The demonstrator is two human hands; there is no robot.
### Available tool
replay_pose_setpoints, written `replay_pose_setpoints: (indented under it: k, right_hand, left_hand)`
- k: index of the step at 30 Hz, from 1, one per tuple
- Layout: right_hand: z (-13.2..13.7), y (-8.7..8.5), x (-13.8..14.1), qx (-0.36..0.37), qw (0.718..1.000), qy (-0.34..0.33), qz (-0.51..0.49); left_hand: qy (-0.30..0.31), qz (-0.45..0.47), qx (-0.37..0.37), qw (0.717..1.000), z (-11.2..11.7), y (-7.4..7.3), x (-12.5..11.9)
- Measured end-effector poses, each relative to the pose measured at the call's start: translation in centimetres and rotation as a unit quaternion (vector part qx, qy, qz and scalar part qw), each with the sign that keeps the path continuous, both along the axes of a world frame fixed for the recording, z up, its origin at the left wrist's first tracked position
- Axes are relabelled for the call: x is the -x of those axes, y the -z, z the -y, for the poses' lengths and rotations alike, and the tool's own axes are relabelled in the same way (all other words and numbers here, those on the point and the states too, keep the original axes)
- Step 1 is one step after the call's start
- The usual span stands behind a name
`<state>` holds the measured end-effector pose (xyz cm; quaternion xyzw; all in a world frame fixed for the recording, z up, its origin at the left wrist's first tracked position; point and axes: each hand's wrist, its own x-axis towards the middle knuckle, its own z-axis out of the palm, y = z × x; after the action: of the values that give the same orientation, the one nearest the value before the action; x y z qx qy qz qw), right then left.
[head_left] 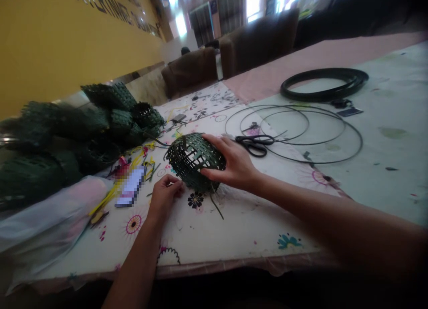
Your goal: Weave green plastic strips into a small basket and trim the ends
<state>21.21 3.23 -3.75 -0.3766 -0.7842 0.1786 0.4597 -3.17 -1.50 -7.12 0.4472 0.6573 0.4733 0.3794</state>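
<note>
A small dark green woven basket (192, 179) lies tipped on the patterned tablecloth, its open mouth facing me. My right hand (234, 164) grips its right side, thumb at the rim and fingers over the outer wall. Close to the basket's lower left edge is my left hand (167, 188), its fingers curled in and pressed together; whether something thin is between them I cannot make out. A loose green strip (217, 206) sticks out from the underside of the basket. Right of my right hand lie black-handled scissors (256, 144).
Several green woven baskets (123, 117) are heaped at the left, beside a translucent plastic bag (56, 215). Yellow strips (109, 197) lie near a blurred-out phone-like object (132, 186). Thin wire loops (359, 150) and a thick black coil (290, 92) rest at the right. Chairs (261, 41) stand behind.
</note>
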Motion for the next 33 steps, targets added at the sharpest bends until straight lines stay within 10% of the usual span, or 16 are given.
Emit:
replay_pose_setpoints:
  k: [19, 33]
  right_hand:
    - [0.5, -0.5, 0.2, -0.002, 1.0, -0.006, 0.007]
    - [0.5, -0.7, 0.3, -0.004, 1.0, -0.02, 0.007]
  left_hand:
    - [-0.02, -0.149, 0.053, 0.987, -1.6, 0.4, 0.3]
    - [0.032, -0.01, 0.095, 0.995, -2.5, -0.2, 0.7]
